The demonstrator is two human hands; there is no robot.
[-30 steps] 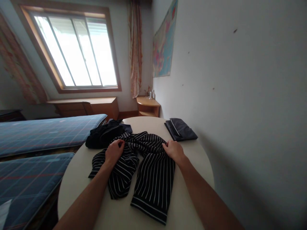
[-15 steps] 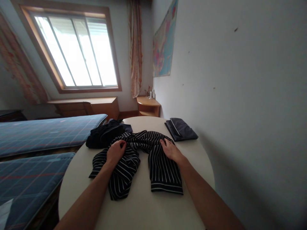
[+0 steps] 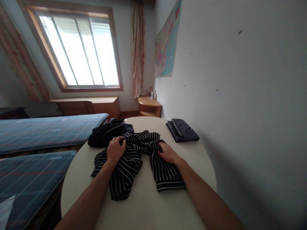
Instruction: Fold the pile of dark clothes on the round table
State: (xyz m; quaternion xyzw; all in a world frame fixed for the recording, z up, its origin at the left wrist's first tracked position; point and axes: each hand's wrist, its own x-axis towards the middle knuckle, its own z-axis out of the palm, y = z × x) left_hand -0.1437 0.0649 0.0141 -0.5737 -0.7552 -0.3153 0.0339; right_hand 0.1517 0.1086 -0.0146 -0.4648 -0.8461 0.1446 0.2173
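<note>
A crumpled black garment with white stripes lies in an arch on a round cream table; two wide, sleeve- or leg-like parts point toward me. My left hand is closed on its upper left part, thumb and fingers pinching the cloth. On the upper right part, my right hand has its fingers curled into the fabric, the tips partly hidden in the folds. A dark heap of clothes sits just beyond my left hand. Farther off on the right lies a folded dark garment with a light edge.
Two blue plaid mattresses stand along the left, close to the table. The white wall runs along the right side. Beyond the table are a wooden corner shelf, a low desk and a window.
My right hand has closed on the striped cloth and drawn its right upper part inward, bunching it. The left hand stays at about the same spot on the garment. The view has shifted slightly.
</note>
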